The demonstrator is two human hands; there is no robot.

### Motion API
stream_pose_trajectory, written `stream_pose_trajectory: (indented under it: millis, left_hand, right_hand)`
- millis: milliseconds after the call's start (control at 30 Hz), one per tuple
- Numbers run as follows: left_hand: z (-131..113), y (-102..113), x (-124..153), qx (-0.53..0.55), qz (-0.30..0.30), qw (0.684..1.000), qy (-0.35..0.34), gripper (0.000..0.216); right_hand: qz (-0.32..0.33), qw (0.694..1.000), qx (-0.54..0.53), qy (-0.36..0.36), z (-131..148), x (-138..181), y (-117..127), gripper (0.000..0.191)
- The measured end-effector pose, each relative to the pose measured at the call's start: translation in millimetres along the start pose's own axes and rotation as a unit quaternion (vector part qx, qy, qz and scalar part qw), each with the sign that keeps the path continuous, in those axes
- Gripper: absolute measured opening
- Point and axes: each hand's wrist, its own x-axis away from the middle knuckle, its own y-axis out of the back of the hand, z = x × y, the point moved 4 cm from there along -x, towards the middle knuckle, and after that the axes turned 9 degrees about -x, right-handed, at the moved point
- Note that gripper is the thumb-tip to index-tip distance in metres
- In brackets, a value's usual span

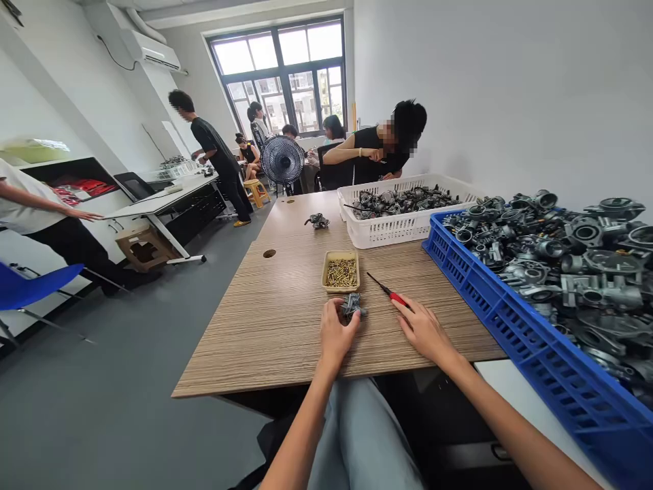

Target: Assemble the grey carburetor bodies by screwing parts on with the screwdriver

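Wood-grain tabletop (275, 320) in a white-walled room, with a grey floor alongside. Near its front edge, holds a small grey metal part (352, 306) in the left hand (334, 330), with thumb and fingers curled around its sides, parted only by its width. To the right, has the right hand (421, 327) palm down at the red handle of a screwdriver (396, 298), with fingers loosely extended over the handle; cannot tell how firmly closed. Just beyond the metal part, a shallow tray (341, 254) of brass-coloured pieces (341, 274); farther off, another metal casting (317, 221). At right, a blue crate (490, 292) and a white basket (395, 236), both heaped with castings. Across the table, a person in black (370, 167), bent forward; beyond, a black fan (282, 160) and a wide window (280, 68).
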Motion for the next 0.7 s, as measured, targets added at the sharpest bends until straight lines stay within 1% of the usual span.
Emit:
stream_pose_trajectory:
  millis: [100,167,267,333,400,467,600,633,700]
  left_hand:
    - [-2.2,1.2,-5.3,-0.011,0.011,1.0,-0.011,0.032]
    - [-4.9,3.2,-9.3,-0.022,0.019,0.999,-0.013,0.033]
    - [-10.3,4.3,-15.8,-0.07,0.026,0.997,0.005,0.041]
    - [-14.1,3.1,-21.0,-0.106,0.042,0.993,-0.002,0.037]
    - [-16.1,2.5,-27.3,-0.126,0.071,0.989,-0.031,0.028]
    - [-15.0,5.2,-35.0,-0.126,0.099,0.985,-0.07,0.025]
    - [-10.8,17.3,-50.0,-0.107,0.176,0.968,-0.144,0.036]
    - [-11.2,20.5,-52.6,-0.112,0.188,0.963,-0.154,0.04]
    - [-15.9,24.8,-55.0,-0.139,0.192,0.957,-0.165,0.043]
  right_hand:
    - [-0.003,1.0,0.002,-0.005,-0.5,-1.2,0.4,0.052]
    - [-0.001,1.0,0.005,-0.008,-1.2,-1.5,-0.2,0.051]
    - [0.003,1.0,0.013,-0.011,-1.6,-1.5,-0.9,0.051]
    - [0.004,1.0,0.017,-0.015,-1.3,-1.5,-0.6,0.052]
    - [0.007,1.0,0.02,-0.016,-0.3,-1.7,0.3,0.052]
    - [0.011,1.0,0.022,-0.016,1.4,-2.1,1.5,0.053]
    - [0.019,0.999,0.024,-0.026,3.6,-3.3,4.1,0.052]
    - [0.02,0.999,0.023,-0.029,3.7,-3.5,4.6,0.052]
    - [0.022,0.999,0.019,-0.034,3.5,-4.0,5.0,0.052]
